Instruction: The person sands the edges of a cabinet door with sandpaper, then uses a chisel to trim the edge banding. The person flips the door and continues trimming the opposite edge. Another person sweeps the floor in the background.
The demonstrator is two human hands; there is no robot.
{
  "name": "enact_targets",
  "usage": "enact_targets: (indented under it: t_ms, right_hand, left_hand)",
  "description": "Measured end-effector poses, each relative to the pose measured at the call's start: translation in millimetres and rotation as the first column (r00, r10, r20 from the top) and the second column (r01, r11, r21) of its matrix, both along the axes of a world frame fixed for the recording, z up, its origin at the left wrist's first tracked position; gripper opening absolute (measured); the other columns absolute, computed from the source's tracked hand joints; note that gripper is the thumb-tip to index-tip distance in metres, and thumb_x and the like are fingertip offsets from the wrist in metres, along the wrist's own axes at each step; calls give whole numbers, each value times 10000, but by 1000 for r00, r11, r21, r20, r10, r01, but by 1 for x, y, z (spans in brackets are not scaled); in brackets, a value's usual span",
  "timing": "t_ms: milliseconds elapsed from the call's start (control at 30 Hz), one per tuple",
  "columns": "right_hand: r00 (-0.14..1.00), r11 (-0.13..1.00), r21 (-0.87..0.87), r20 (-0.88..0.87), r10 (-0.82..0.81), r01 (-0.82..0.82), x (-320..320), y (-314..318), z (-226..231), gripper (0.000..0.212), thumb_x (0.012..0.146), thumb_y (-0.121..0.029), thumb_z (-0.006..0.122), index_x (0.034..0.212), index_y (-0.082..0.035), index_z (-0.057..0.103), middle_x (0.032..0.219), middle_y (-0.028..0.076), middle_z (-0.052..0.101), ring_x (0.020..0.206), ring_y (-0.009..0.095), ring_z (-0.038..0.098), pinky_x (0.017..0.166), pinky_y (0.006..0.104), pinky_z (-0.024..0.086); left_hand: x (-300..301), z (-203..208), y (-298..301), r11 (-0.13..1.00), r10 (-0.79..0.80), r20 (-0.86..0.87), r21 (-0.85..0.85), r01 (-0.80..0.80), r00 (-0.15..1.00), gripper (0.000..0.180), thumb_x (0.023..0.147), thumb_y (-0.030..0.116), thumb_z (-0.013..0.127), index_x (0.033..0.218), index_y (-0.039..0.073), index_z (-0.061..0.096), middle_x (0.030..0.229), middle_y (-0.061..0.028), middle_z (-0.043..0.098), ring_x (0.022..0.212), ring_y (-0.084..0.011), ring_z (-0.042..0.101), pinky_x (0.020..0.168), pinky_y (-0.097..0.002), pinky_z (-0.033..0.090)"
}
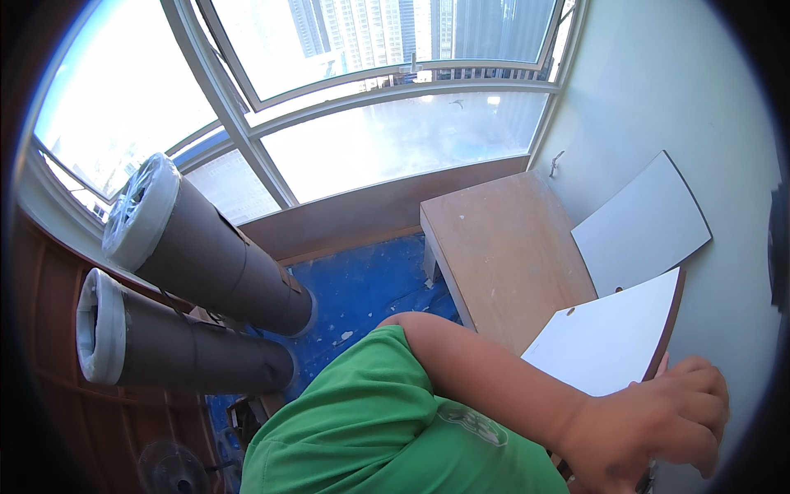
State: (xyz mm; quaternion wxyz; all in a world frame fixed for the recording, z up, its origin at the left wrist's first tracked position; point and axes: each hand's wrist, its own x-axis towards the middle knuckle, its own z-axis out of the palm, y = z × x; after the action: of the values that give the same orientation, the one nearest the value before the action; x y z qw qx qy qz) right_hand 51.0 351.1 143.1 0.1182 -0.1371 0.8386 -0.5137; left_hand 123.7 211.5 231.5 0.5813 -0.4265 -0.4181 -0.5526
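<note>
My left arm in a green sleeve reaches across to the right. My left hand (658, 424) is at the lower right with its back up and fingers curled down. What lies within those fingers, if anything, is hidden. Close beside it stands a tilted white panel (613, 337) with a brown edge and a small round hole. At the panel's edge, a bit of a pinkish fingertip (662, 365) shows, perhaps of my right hand, which is otherwise hidden. A second white panel (646, 226) with a curved dark edge leans on the wall behind.
A wooden desk-like top (498, 247) stands against the right wall under the windows (403, 140). Blue sheeting (362, 284) with scattered scraps covers the floor. Two large dark rolls with plastic-wrapped ends, an upper roll (222, 247) and a lower roll (197, 350), lean at the left near a fan (173, 469).
</note>
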Motion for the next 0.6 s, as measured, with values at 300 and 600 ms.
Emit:
enact_targets:
  t_ms: [300, 600]
  right_hand:
    - [1000, 998, -49, -15, 26, -27, 2, -5, -4, 768, 1057, -137, 489, 1733, -74, 131, 1665, 226, 329, 1511, 327, 358, 1270, 442, 294]
    - [999, 996, -74, -14, 40, -41, 1, -9, -6, 764, 1057, -142, 487, 1731, -67, 136, 1644, 227, 363, 1487, 327, 394, 1260, 441, 314]
  left_hand:
    - [-12, -19, -7, 999, 36, -25, 40, -35, 999, 861, 816, 876, 677, 1177, 105, 796, 1108, -48, 745, 1102, -308, 667, 949, -428, 448]
    - [6, 8, -17, 989, 151, -32, -5, -151, 988, 830, 881, 868, 623, 1153, 106, 802, 1055, -42, 741, 1081, -288, 676, 970, -446, 405]
